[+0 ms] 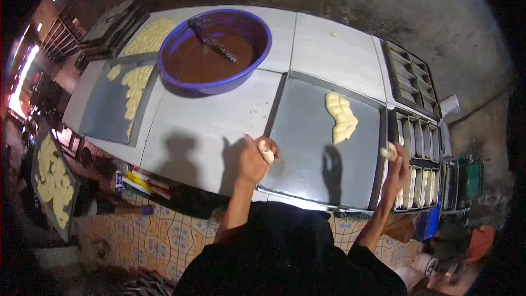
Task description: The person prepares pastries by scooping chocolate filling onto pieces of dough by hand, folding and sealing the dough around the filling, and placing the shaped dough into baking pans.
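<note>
My left hand [255,160] is closed around a pale piece of dough [266,152] above the left rim of a large grey metal tray [296,148]. In that tray lies a cluster of pale dough pieces [341,116], joined side by side. My right hand [400,170] is raised at the tray's right edge, its fingers closed on another small dough piece [389,152]. Beside it stand loaf tins [419,138] in joined rows; the nearer row [425,187] has dough in several of its slots.
A purple basin [257,71] of brown filling with a dark tool [213,43] in it stands at the back. To its left are a second tray [107,107] with dough and more dough pieces [150,35]. Another dough tray [53,186] sits low at far left. Empty tins [412,79] lie back right.
</note>
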`<state>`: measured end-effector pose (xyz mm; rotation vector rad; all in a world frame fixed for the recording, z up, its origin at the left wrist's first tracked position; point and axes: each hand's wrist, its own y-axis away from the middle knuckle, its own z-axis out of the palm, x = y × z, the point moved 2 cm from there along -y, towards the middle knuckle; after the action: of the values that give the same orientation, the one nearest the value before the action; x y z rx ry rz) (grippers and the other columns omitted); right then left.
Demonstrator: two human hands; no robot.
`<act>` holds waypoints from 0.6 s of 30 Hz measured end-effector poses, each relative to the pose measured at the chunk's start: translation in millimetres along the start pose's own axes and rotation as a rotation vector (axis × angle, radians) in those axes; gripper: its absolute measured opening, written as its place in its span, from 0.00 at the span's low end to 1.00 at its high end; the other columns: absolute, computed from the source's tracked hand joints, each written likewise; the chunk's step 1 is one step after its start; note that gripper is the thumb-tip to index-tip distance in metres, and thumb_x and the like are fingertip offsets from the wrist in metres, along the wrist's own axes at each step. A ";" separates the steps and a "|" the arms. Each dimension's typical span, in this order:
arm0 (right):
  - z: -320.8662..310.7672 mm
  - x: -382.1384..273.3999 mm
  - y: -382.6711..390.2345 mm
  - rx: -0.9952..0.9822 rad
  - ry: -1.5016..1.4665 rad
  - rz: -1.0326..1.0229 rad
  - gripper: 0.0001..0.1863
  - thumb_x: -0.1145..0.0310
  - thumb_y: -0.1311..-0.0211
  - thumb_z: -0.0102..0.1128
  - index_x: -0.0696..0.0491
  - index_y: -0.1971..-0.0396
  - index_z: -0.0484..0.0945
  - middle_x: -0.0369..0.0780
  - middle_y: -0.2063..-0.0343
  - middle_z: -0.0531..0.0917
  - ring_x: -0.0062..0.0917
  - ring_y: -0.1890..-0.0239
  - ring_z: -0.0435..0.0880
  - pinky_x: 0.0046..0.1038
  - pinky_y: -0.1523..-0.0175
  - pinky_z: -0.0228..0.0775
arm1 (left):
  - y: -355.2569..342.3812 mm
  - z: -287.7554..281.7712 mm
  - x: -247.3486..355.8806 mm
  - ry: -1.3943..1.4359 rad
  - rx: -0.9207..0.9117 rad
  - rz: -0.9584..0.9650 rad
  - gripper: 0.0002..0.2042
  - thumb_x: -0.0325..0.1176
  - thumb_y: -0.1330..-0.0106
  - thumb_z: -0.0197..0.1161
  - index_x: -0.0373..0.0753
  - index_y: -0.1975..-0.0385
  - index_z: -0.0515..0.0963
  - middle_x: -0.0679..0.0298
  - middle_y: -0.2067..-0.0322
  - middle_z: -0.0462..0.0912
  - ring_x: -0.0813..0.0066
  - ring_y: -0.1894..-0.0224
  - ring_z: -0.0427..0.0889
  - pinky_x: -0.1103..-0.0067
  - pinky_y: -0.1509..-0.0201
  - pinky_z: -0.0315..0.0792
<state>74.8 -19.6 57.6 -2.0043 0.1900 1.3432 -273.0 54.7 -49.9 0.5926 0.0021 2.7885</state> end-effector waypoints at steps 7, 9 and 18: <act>103.2 37.7 55.2 -0.509 -0.168 0.421 0.23 0.70 0.39 0.56 0.54 0.42 0.68 0.45 0.45 0.72 0.35 0.49 0.76 0.37 0.51 0.73 | -4.0 11.1 3.1 0.212 -0.104 0.022 0.27 0.31 0.43 0.56 0.36 0.41 0.63 0.55 0.67 0.78 0.58 0.50 0.72 0.61 0.41 0.63; 145.2 0.6 72.3 -0.630 -0.313 0.409 0.23 0.71 0.39 0.57 0.54 0.43 0.68 0.44 0.48 0.74 0.32 0.53 0.77 0.32 0.50 0.72 | -4.3 45.2 0.9 0.140 -0.127 0.034 0.35 0.26 0.51 0.53 0.37 0.36 0.57 0.47 0.43 0.67 0.55 0.37 0.62 0.59 0.35 0.59; 172.4 -39.6 51.9 -0.572 -0.168 0.008 0.23 0.78 0.52 0.65 0.58 0.51 0.76 0.44 0.60 0.79 0.28 0.59 0.79 0.24 0.53 0.70 | 1.0 46.4 -26.9 -0.824 0.105 0.127 0.20 0.40 0.32 0.55 0.35 0.47 0.70 0.64 0.58 0.75 0.78 0.54 0.72 0.80 0.48 0.65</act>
<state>-97.7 39.4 30.6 -2.3244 -0.2976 1.6996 -231.3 43.6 -18.0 1.7600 -0.0625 2.4498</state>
